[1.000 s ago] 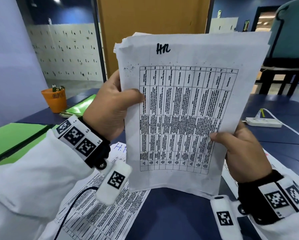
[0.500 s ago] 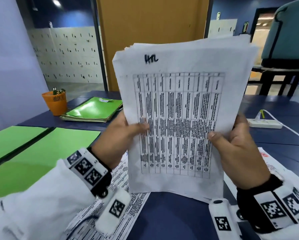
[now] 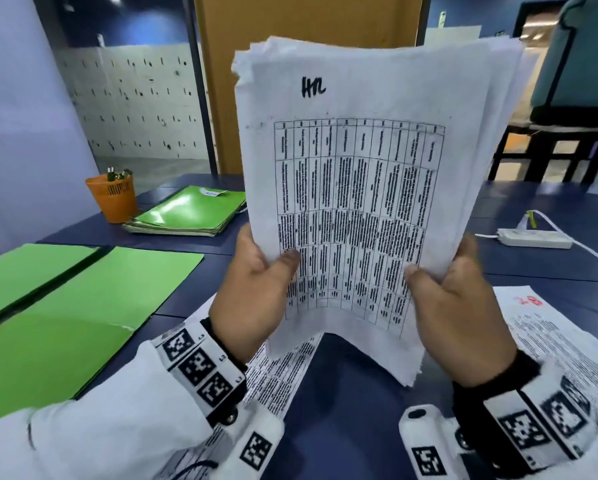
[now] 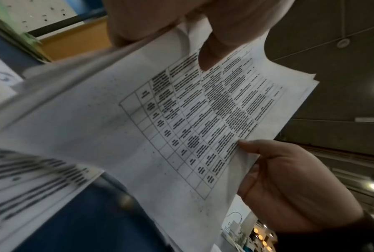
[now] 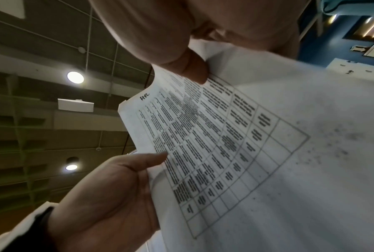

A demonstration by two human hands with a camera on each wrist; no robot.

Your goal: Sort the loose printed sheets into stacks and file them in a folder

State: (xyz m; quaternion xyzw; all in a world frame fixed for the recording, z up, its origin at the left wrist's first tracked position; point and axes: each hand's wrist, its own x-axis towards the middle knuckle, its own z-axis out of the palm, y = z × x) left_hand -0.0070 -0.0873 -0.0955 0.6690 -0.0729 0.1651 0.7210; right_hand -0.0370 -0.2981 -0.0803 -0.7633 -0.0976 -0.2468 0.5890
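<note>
I hold a thick stack of printed sheets upright above the blue table; its top page shows a table grid and a handwritten "HR". My left hand grips the stack's lower left edge, thumb on the front. My right hand grips the lower right edge the same way. The stack bows inward at its bottom between the hands. An open green folder lies flat at the left. More printed sheets lie on the table under the stack, and another page lies at the right.
A pile of closed green folders sits at the back left beside an orange pen cup. A white power strip with its cable lies at the right. Dark chairs stand beyond the table.
Both hands slid down to the stack's lower edges, and the stack now bows at its bottom. The view tilted down, showing the open folder and the folder pile.
</note>
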